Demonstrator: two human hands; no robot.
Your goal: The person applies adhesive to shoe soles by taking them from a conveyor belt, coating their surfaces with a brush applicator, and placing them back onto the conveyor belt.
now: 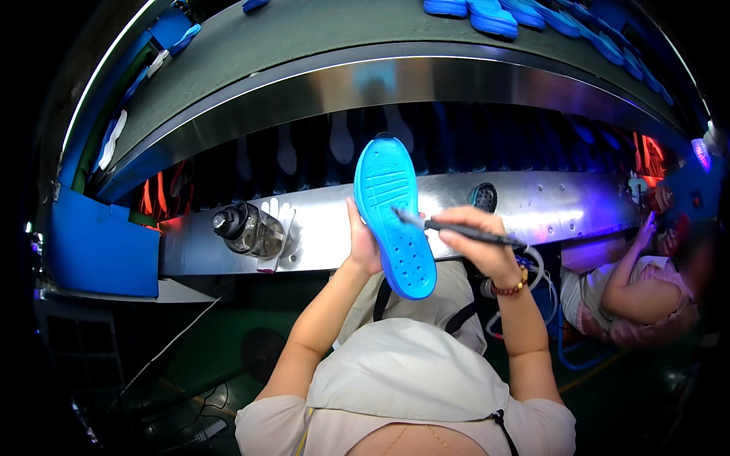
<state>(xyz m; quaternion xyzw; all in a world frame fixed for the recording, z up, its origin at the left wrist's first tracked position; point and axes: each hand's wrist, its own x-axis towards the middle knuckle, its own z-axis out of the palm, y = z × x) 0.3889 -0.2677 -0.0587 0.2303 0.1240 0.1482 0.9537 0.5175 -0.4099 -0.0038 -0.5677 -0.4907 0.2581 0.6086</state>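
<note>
A bright blue shoe sole point(384, 171) stands tilted in front of me, its ribbed, holed face toward me. My left hand point(365, 243) grips it by the left edge, thumb along the rim, other fingers hidden behind. My right hand point(487, 247) is closed round a dark-handled brush point(465, 231). The brush's pale tip is over the middle of the sole; whether it touches is blurred. A thin tube point(538, 262) hangs by my right wrist, seemingly from the brush's rear end. Beyond the brush lies a small round black dish-like thing point(484, 197) on the metal ledge.
On the ledge point(547, 201), left of the sole, stand a clear bottle with a black lid point(247, 229) and a white glove point(283, 220). Above runs a green conveyor belt point(319, 30) with blue soles point(494, 17). A co-worker point(639, 292) sits at the right.
</note>
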